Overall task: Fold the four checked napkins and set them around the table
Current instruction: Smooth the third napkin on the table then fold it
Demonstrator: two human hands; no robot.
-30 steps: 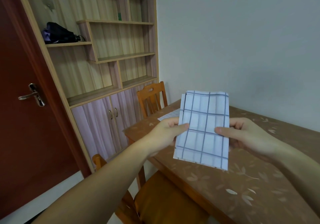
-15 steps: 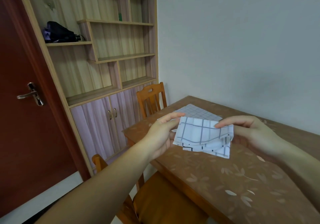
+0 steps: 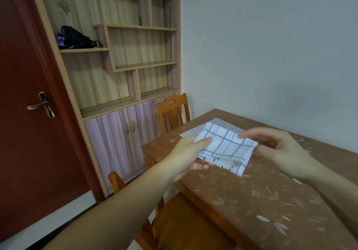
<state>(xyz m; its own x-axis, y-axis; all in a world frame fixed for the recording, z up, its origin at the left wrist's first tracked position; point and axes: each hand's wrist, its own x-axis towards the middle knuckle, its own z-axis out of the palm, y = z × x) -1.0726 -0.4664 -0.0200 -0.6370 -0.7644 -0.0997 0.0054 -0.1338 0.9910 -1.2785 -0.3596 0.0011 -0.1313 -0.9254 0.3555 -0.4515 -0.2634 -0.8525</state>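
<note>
Small room w/ shelf unit (image 3: 124, 60) and red door (image 3: 29, 114); brown leaf-print desk (image 3: 271, 201) by the wall. Left hand (image 3: 186, 156) and right hand (image 3: 275, 149) each pinch an edge of a folded checked napkin (image 3: 224, 145), held just above the desk. Status: this one approx. folded, not yet set down. A second napkin (image 3: 193, 132) lies flat behind it; others not in view. Two chairs (image 3: 172, 112) at the desk edge, no obstruction seen
</note>
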